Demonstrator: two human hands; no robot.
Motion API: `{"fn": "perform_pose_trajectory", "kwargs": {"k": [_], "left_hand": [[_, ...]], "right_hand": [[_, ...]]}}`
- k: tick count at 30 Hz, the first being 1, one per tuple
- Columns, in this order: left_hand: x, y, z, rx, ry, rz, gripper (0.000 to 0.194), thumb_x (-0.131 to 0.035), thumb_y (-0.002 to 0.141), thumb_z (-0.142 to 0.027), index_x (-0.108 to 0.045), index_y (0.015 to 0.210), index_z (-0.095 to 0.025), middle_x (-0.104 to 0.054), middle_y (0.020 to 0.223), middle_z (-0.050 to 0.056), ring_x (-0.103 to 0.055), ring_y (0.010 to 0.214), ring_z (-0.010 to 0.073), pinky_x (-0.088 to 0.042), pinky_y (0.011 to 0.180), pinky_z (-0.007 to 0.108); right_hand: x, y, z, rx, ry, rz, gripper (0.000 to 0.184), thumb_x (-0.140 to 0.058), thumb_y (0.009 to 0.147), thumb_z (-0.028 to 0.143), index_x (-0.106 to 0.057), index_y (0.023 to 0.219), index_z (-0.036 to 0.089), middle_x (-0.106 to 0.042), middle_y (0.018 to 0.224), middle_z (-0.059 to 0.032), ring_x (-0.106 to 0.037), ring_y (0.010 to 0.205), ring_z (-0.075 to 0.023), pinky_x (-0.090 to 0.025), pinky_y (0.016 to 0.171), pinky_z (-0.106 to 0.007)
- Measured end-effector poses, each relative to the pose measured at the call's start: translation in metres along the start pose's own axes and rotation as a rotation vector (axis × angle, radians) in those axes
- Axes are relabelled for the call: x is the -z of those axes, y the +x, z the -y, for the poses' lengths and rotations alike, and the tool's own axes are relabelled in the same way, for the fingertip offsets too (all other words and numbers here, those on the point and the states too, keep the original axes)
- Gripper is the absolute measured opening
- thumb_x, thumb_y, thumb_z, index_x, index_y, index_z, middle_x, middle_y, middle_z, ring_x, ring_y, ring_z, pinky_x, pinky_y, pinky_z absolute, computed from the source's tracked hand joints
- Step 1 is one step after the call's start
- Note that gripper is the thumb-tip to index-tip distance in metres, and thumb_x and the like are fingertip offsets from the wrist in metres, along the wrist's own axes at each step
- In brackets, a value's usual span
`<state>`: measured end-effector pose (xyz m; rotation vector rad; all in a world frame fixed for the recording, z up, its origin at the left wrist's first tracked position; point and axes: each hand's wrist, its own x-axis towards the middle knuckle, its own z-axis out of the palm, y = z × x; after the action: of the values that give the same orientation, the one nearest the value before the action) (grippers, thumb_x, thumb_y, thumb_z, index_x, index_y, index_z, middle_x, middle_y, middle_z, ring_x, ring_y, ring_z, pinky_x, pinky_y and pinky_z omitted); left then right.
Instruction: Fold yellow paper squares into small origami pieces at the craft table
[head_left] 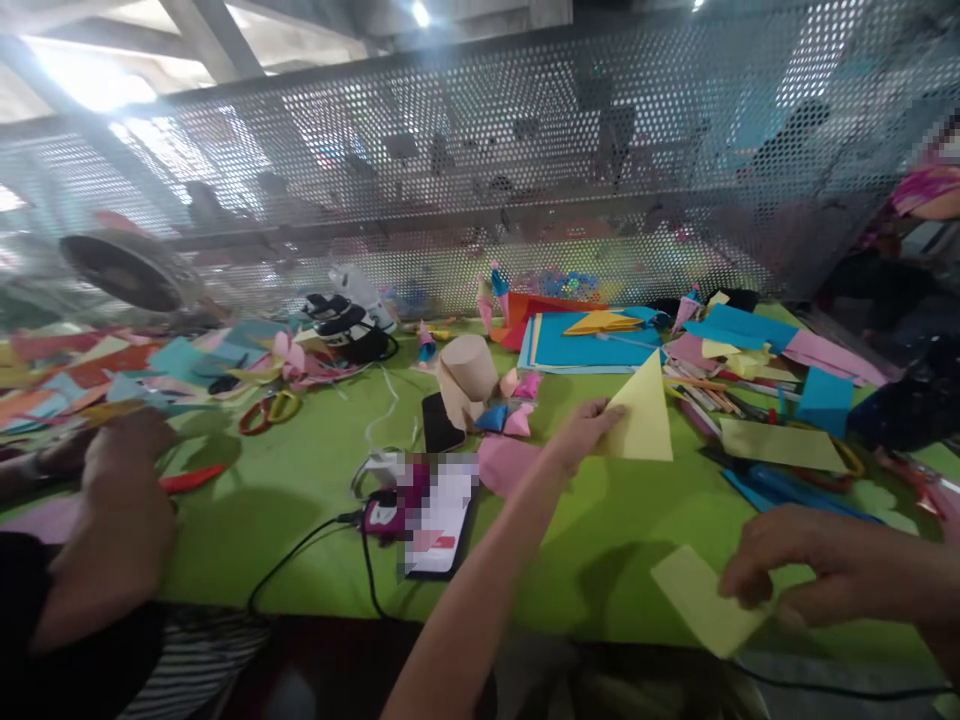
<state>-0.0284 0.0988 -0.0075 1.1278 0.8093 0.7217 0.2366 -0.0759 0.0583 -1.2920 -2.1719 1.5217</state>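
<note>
My left hand (589,437) reaches over the middle of the table, its fingers pinching the left side of a pale yellow paper triangle (643,420) that points upward. At the lower right my right hand (799,570) has curled fingers on a smaller pale yellow paper piece (705,602) near the front edge of the table. The fingertips partly cover that piece. Left of my left hand lies a pink paper sheet (506,465), with small folded paper pieces (517,418) in blue and pink just behind it.
A phone (442,520), cables and a tan paper roll (469,370) stand on the green table (300,540). Stacked blue paper (555,345) lies behind. Pencils (720,398) and paper lie right. Scissors (270,410), scraps and another person's hand (131,450) are left.
</note>
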Motion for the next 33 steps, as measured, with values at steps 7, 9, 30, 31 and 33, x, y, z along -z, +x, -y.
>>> {"fn": "perform_pose_trajectory", "kwargs": {"k": [7,9,30,31,33], "left_hand": [[-0.021,0.006,0.012,-0.090,-0.123,-0.078,0.064,-0.090,0.067,-0.070,-0.074,0.096,-0.016,-0.075,0.090,0.005,-0.067,0.079,0.0173,-0.053,0.071,0.026],[-0.022,0.004,0.017,-0.100,-0.152,-0.073,0.064,-0.091,0.067,-0.069,-0.073,0.097,-0.015,-0.075,0.090,0.005,-0.067,0.082,0.0187,-0.055,0.074,0.028],[-0.015,-0.007,0.033,-0.168,0.201,-0.017,0.046,-0.061,0.099,-0.051,-0.078,0.126,-0.018,-0.078,0.125,0.013,-0.070,0.117,0.0322,-0.053,0.107,0.044],[-0.013,-0.006,0.033,-0.147,0.157,-0.095,0.047,-0.060,0.099,-0.054,-0.079,0.118,-0.016,-0.079,0.117,0.013,-0.071,0.112,0.0320,-0.054,0.104,0.043],[-0.009,-0.004,0.030,-0.165,0.122,-0.237,0.047,-0.062,0.099,-0.056,-0.079,0.111,-0.014,-0.080,0.109,0.012,-0.072,0.106,0.0308,-0.055,0.099,0.041]], "right_hand": [[0.036,0.075,-0.023,-0.069,0.126,-0.778,0.050,-0.068,0.091,0.072,-0.078,0.093,0.024,-0.076,0.090,-0.0057,-0.066,0.082,-0.0218,-0.051,0.075,-0.034],[0.038,0.095,-0.029,-0.060,0.230,-0.775,0.055,-0.072,0.085,0.076,-0.077,0.098,0.023,-0.077,0.093,-0.0059,-0.065,0.080,-0.0210,-0.050,0.073,-0.033],[0.013,0.104,-0.044,-0.060,0.600,-0.785,0.048,-0.085,0.072,0.069,-0.071,0.089,0.026,-0.076,0.084,-0.0030,-0.071,0.080,-0.0245,-0.057,0.073,-0.037],[0.012,0.102,-0.042,-0.067,0.547,-0.712,0.048,-0.081,0.076,0.070,-0.072,0.091,0.025,-0.077,0.087,-0.0045,-0.072,0.084,-0.0263,-0.057,0.076,-0.038],[0.006,0.099,-0.036,-0.077,0.315,-0.510,0.048,-0.077,0.080,0.069,-0.075,0.096,0.024,-0.078,0.096,-0.0081,-0.072,0.093,-0.0292,-0.057,0.084,-0.042]]}}
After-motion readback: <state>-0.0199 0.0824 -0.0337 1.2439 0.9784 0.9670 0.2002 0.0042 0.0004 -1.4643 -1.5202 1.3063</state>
